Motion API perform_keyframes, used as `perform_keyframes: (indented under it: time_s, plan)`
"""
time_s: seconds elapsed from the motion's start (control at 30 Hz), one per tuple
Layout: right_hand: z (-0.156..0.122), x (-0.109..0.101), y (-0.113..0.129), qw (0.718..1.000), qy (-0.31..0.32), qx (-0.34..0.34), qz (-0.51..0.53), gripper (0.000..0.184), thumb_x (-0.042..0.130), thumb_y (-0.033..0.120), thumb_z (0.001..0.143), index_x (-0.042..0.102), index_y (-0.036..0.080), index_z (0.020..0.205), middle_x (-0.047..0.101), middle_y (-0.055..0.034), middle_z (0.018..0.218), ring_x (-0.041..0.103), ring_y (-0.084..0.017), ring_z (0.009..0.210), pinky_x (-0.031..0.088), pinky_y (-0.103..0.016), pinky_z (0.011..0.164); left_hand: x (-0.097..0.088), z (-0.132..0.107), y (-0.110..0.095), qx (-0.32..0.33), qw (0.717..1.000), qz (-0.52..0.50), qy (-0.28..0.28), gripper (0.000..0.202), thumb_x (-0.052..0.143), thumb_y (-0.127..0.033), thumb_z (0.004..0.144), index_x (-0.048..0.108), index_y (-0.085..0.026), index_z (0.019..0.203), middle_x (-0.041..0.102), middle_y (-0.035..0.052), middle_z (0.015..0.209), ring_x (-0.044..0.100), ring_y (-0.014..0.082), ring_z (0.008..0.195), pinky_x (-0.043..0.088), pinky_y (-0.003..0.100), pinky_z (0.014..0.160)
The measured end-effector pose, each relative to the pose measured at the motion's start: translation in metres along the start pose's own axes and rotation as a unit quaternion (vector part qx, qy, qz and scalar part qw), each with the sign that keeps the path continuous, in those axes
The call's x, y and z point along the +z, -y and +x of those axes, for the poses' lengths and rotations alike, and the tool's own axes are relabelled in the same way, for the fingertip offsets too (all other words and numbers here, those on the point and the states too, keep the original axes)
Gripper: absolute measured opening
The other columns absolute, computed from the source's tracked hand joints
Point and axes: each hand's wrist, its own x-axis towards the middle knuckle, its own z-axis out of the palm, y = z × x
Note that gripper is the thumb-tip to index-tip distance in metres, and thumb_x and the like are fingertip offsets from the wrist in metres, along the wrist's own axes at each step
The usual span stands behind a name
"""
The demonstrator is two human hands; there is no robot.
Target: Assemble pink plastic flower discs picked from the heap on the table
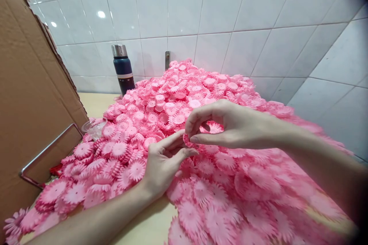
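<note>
A big heap of pink fringed flower discs (pixel 172 95) with small centre holes covers most of the table. Over its middle, both hands meet at one small pink flower piece (pixel 188 141), partly hidden by the fingers. My left hand (pixel 162 160) comes from below and grips its lower edge between thumb and fingers. From the right, my right hand (pixel 221 124) pinches the same piece with thumb and curled forefinger. Loose discs lie beneath both wrists.
At the back left stands a dark blue bottle (pixel 123 69) with a steel cap. A cardboard sheet (pixel 37 72) rises at the left, beside a bent metal rod (pixel 48 151) and a clear plastic bowl (pixel 94 127). White tiled wall (pixel 221 4) closes the back and right.
</note>
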Motion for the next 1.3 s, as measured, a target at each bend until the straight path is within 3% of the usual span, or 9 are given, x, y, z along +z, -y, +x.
perform_keyframes:
  time_s: [0.7,1.0,1.3]
  plan:
    - [-0.001,-0.001,0.000,1.000,0.022,0.002,0.005,0.014,0.057,0.010,0.077,0.066,0.016,0.086,0.067,0.0006,0.084,0.061,-0.010,0.075,0.050,-0.023,0.067,-0.002,-0.001,0.002,0.002,1.000,0.008,-0.005,0.035,0.069,-0.011,0.078,0.069,-0.027,0.110,0.068,0.0006,0.113,0.066,0.0143,0.100,0.055,0.018,0.086]
    - [0.000,-0.001,-0.011,0.997,0.000,0.046,-0.068,0.012,0.052,0.009,0.075,0.060,0.018,0.076,0.061,0.0019,0.072,0.051,-0.009,0.063,0.041,-0.023,0.055,0.000,-0.001,0.004,-0.010,0.999,-0.010,-0.039,0.030,0.070,-0.011,0.076,0.071,-0.022,0.104,0.074,-0.0006,0.090,0.070,0.0106,0.078,0.059,0.016,0.074]
    - [0.001,0.003,-0.007,0.993,-0.012,0.033,-0.114,0.020,0.054,0.010,0.072,0.070,0.019,0.080,0.066,-0.0009,0.077,0.057,-0.012,0.067,0.043,-0.027,0.062,-0.001,-0.003,0.003,-0.019,0.999,0.001,-0.029,0.030,0.070,-0.015,0.077,0.070,-0.019,0.106,0.074,0.0038,0.093,0.070,0.0164,0.083,0.060,0.026,0.078]
